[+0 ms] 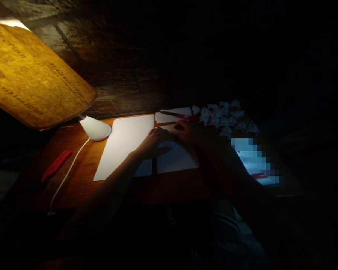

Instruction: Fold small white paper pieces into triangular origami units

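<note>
Your left hand (154,140) and right hand (184,131) meet over the sheet (178,163) on the bench (84,165), the left one apparently steadying the paper. The fingers on both sides are bent and drawn close together; you show too little in this shadow to tell whether either grip pinches anything. The paper stack (126,142) lies just left of the sheet, probably for easy reach, and the lamp (42,78) leans so that its light falls there, though your left arm seems to shade the work.

Around you, a red-handled tool (186,117) lies close behind your right hand, folded papers (219,116) heap beyond it, and a lit screen (260,177) sits beside your right forearm. A red strip (56,165) and the lamp's white cord (69,174) lie on the left, clear of your hands.
</note>
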Demonstrator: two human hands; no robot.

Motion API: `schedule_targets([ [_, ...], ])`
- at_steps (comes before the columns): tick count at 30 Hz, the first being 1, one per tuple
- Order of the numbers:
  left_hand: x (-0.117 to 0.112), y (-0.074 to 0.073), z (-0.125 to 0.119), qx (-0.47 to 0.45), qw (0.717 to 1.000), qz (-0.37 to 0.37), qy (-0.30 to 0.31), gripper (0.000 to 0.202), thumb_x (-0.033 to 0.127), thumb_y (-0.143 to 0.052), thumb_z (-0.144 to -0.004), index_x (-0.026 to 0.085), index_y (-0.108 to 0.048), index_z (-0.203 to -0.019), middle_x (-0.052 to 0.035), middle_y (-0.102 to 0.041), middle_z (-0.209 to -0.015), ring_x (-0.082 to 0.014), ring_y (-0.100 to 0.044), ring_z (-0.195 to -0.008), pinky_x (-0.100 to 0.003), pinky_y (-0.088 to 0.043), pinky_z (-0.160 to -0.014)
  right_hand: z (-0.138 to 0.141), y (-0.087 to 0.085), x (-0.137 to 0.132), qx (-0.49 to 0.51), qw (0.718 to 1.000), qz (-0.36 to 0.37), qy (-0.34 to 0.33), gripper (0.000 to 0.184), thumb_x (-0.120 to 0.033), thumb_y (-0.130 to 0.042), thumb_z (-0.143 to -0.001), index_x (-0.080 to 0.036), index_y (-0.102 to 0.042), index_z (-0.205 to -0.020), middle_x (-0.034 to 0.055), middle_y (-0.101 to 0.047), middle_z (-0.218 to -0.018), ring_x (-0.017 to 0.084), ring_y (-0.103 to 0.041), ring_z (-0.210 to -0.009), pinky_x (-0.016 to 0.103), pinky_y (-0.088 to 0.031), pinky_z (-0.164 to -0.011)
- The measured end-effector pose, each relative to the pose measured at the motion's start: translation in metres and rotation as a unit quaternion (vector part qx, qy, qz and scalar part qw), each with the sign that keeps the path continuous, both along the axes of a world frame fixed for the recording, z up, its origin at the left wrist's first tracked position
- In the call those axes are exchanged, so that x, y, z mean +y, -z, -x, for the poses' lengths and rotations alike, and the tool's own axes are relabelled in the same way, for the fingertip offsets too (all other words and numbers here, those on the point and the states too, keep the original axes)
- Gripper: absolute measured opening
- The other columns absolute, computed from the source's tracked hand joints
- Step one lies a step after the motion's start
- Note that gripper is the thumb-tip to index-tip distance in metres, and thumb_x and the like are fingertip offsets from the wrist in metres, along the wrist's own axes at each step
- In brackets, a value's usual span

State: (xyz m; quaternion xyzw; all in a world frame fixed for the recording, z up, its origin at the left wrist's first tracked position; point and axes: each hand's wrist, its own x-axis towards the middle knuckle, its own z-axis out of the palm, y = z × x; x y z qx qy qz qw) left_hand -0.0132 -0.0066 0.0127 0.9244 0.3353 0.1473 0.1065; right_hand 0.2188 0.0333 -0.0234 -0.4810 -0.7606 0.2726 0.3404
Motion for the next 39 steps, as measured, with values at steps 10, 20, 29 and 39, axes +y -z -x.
schedule_targets([
  [10,0.002,0.003,0.001,0.026,0.999,-0.035,-0.033,0.037,0.042,-0.076,-0.095,0.027,-0.076,-0.129,-0.0114,-0.068,-0.137,-0.0344,-0.059,-0.127,-0.054,-0.048,-0.109,0.000,-0.014,-0.011,0.036,0.999,-0.018,0.022,0.019,-0.014,-0.061,-0.086,-0.020,-0.075,-0.097,0.0081,-0.078,-0.103,0.022,-0.069,-0.089,0.038,-0.055,-0.087],
  [20,0.004,0.006,0.002,-0.013,0.997,-0.018,-0.067,0.021,0.022,-0.060,-0.101,0.023,-0.076,-0.114,-0.0091,-0.074,-0.115,-0.0303,-0.064,-0.115,-0.051,-0.052,-0.104,-0.002,-0.036,-0.028,-0.128,0.991,-0.043,-0.018,0.009,-0.024,-0.077,-0.086,-0.021,-0.081,-0.093,0.0077,-0.080,-0.102,0.022,-0.069,-0.087,0.033,-0.047,-0.077],
  [29,0.012,0.014,0.003,-0.050,0.998,-0.026,-0.040,0.021,0.017,-0.058,-0.100,0.022,-0.077,-0.107,-0.0081,-0.076,-0.115,-0.0272,-0.067,-0.114,-0.049,-0.056,-0.103,-0.004,-0.032,-0.026,-0.132,0.990,-0.049,-0.023,0.016,-0.021,-0.073,-0.089,-0.021,-0.085,-0.099,0.0078,-0.083,-0.105,0.024,-0.073,-0.092,0.035,-0.049,-0.080],
  [39,0.012,0.011,0.005,-0.047,0.998,-0.023,-0.025,0.018,0.022,-0.061,-0.100,0.024,-0.079,-0.103,-0.0068,-0.079,-0.106,-0.0272,-0.069,-0.108,-0.047,-0.056,-0.098,-0.006,-0.040,-0.028,-0.090,0.990,-0.017,-0.111,0.024,-0.008,-0.073,-0.079,-0.023,-0.084,-0.094,0.0044,-0.084,-0.101,0.021,-0.074,-0.088,0.032,-0.052,-0.081],
])
